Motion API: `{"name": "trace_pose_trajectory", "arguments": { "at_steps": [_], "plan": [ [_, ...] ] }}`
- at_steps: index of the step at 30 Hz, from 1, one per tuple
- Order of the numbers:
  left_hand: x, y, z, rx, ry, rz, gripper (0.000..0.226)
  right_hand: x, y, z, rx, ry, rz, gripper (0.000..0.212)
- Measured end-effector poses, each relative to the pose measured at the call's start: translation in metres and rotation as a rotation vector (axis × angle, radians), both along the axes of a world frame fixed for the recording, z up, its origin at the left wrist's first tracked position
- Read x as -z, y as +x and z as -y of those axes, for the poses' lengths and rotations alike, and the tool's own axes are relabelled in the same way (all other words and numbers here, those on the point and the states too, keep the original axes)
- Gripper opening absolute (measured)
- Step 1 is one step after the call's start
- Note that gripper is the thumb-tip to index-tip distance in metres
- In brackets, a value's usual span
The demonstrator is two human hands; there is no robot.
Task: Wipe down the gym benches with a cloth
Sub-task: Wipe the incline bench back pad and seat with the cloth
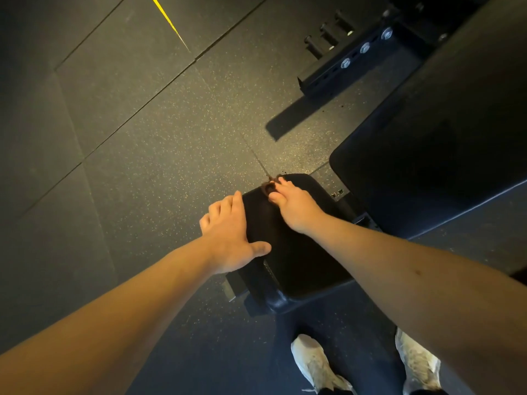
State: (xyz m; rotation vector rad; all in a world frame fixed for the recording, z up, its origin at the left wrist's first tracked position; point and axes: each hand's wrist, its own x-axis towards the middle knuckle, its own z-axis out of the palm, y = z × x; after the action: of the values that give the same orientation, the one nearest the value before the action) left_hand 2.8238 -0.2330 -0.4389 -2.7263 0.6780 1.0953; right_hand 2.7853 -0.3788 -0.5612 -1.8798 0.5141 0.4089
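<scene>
Black padded seat of a gym bench (296,252) at centre, near end toward the viewer, larger back pad (445,138) rising to the right and far. Left hand (231,238) flat on the seat's left edge, fingers curled over the side, thumb spread wide onto the top; holding nothing visible. Right hand (293,206) pressed on the far left corner of the seat, fingertips pinched narrow around a small dark brownish cloth (269,187), mostly hidden under the fingers. Both bare forearms reaching in from the near edge. Speckled dark rubber floor tiles (142,138) all around, seams running diagonally, with a yellow line (168,19) far left. Black steel frame rail with silver bolts (365,48) and short pegs at far right. Two pale sneakers (313,363) at the near edge, just below the seat's near end.
</scene>
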Motion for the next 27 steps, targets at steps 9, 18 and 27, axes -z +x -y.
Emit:
{"name": "trace_pose_trajectory", "arguments": {
  "at_steps": [9,18,27],
  "plan": [
    [0.002,0.004,-0.009,0.02,-0.089,-0.02,0.123,-0.025,-0.021,-0.017,0.029,0.196,0.276,0.042],
    [0.002,0.004,-0.009,0.01,-0.092,-0.053,0.125,0.053,0.02,0.028,0.09,-0.057,0.021,0.042],
    [0.003,0.005,-0.01,0.003,-0.129,-0.03,0.121,-0.012,-0.018,-0.012,-0.047,0.14,0.389,0.043]
  ]
}}
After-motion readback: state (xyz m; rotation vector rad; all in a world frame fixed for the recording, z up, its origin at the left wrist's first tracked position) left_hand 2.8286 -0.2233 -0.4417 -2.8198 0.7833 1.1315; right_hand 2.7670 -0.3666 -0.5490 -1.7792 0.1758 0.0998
